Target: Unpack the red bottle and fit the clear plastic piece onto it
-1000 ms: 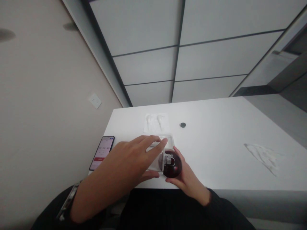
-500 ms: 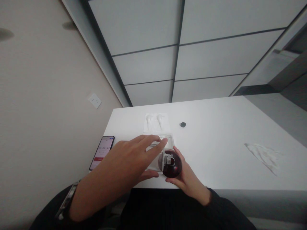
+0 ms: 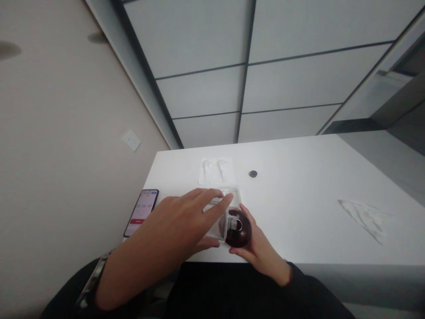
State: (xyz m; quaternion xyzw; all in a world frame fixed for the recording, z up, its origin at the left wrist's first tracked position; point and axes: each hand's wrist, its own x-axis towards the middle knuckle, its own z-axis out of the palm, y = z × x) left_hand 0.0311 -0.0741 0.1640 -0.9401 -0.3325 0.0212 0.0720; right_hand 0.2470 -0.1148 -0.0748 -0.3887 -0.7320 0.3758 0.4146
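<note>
Over the near part of the white table (image 3: pixel 292 186), my left hand (image 3: pixel 186 217) has its fingers and thumb around a clear square-sided container (image 3: pixel 217 228), seemingly tilted, partly hidden behind the fingers. My right hand (image 3: pixel 255 239) is wrapped around a round, dark red bottle (image 3: pixel 241 237) from its right side. The bottle's clear threaded neck (image 3: pixel 232 222) has no cap on it and lies close to the container's edge; whether they touch I cannot tell. Just beyond the fingers shows a clear plastic tray or box (image 3: pixel 235 195), its near side covered.
A phone (image 3: pixel 141 212) with a timer on its screen lies at the left edge. Behind my hands is a white sheet (image 3: pixel 215 172) bearing two pale shapes. A small dark round cap or disc (image 3: pixel 253 174) lies farther back, and a crumpled white tissue (image 3: pixel 365 217) to the right.
</note>
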